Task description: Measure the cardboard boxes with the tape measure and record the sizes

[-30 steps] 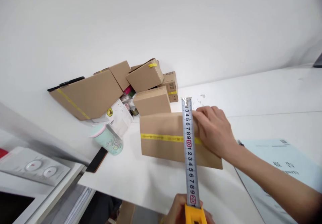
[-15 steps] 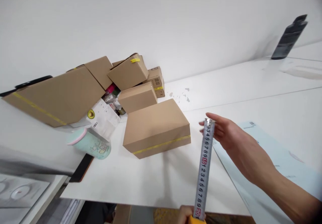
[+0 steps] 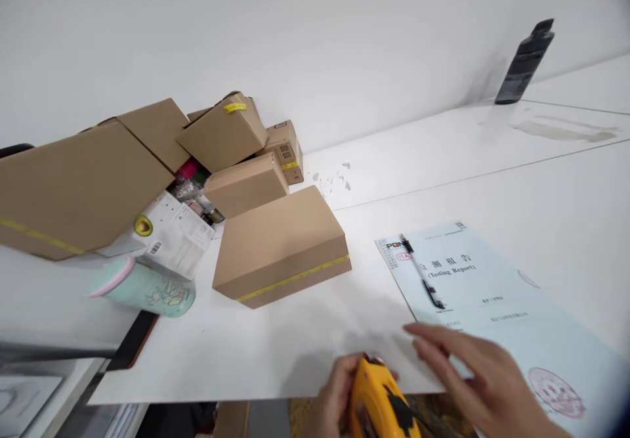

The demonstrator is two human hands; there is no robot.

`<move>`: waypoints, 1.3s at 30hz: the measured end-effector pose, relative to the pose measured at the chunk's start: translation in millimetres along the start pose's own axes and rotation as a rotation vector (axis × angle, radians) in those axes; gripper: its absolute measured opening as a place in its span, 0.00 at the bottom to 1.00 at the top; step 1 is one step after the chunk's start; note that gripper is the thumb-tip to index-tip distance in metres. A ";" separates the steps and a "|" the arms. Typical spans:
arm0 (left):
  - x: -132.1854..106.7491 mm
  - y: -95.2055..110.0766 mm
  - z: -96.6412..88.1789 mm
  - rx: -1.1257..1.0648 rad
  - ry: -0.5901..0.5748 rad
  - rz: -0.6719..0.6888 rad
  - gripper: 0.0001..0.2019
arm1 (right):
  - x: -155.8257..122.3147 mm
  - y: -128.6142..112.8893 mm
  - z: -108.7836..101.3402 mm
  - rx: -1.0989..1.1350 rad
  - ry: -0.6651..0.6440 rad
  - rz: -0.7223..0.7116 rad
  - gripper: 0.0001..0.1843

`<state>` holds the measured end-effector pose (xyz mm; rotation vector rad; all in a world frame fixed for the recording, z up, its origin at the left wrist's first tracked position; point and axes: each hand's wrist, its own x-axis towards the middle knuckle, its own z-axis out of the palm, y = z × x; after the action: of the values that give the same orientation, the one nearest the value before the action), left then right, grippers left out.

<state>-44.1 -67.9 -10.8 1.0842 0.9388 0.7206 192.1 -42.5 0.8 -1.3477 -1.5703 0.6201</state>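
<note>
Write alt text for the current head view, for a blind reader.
Left hand holding a yellow tape measure at the near edge of a white table, right hand empty beside a pale blue report topped by a pen. Ahead lies a cardboard box, more boxes behind.

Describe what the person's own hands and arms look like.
Both the left hand and the right hand are bare, without gloves. No ring, watch or marking shows on their visible parts. No sleeves are in view; the picture's lower edge cuts off the arms.
</note>
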 end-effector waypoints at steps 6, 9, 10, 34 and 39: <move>3.1 98.7 -43.5 0.774 0.611 0.527 0.41 | 90.5 58.9 -27.0 -0.669 -0.082 0.238 0.23; 30.0 145.5 -65.8 1.108 0.808 0.486 0.42 | 111.7 79.8 -18.6 -0.768 -0.243 0.221 0.16; 40.4 156.8 -71.7 1.182 0.831 0.421 0.41 | 113.4 83.6 -15.6 -0.760 -0.271 0.189 0.14; 125.0 15.2 49.7 1.543 -0.170 0.818 0.35 | 115.5 73.0 -0.5 0.645 0.032 0.518 0.22; 138.5 3.2 46.7 1.484 -0.296 0.635 0.40 | 100.4 83.8 8.3 0.405 0.014 0.428 0.21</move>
<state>58.3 33.1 -37.1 2.7889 0.7940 0.2181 228.9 76.1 -40.8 -1.3698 -1.0680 1.1209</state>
